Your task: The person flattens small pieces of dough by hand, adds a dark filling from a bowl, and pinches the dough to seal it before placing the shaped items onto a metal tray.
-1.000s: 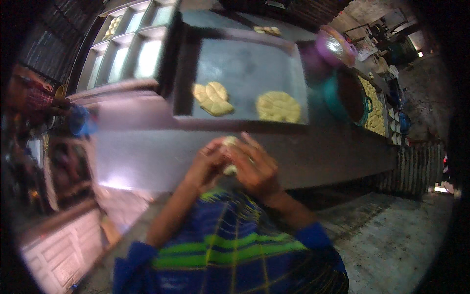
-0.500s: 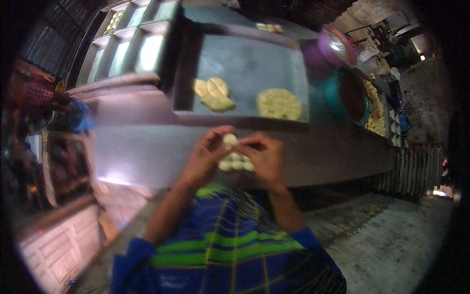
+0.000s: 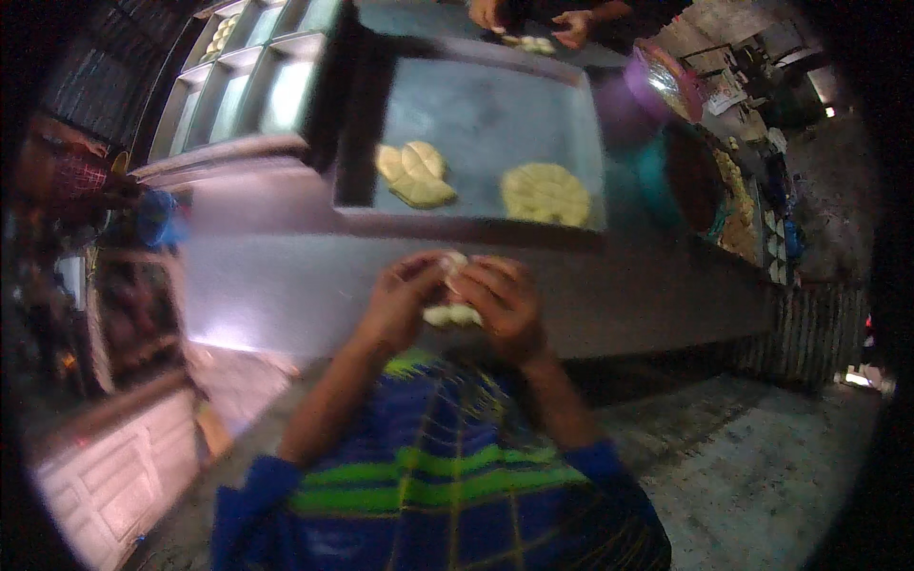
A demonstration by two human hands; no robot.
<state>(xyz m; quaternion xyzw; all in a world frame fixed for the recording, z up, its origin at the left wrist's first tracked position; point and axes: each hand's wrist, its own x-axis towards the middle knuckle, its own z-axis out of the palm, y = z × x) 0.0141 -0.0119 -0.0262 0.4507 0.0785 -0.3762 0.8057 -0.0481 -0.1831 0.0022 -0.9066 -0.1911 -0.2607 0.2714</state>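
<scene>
My left hand (image 3: pixel 409 297) and my right hand (image 3: pixel 500 303) meet over the steel worktop (image 3: pixel 248 285), fingers curled around a small pale dough ball (image 3: pixel 453 262) that they partly cover. Just below the fingers lie several pale dough balls (image 3: pixel 452 314). Beyond my hands is a metal tray (image 3: pixel 476 114) holding two scored, flattened yellow dough pieces, a lobed one (image 3: pixel 414 176) at the left and a rounder one (image 3: pixel 546 193) at the right.
Divided metal pans (image 3: pixel 228 90) stand upper left, near a blue bucket (image 3: pixel 157 219). Purple (image 3: pixel 666 81) and teal (image 3: pixel 681 181) tubs and dough pieces (image 3: pixel 735 214) line the right. A co-worker's hands (image 3: pixel 571 29) are at dough (image 3: pixel 533 45) across the worktop.
My fingers have shifted on the dough ball, the right ones now covering more of it and the balls beneath. A co-worker's hands have appeared at the far dough pieces.
</scene>
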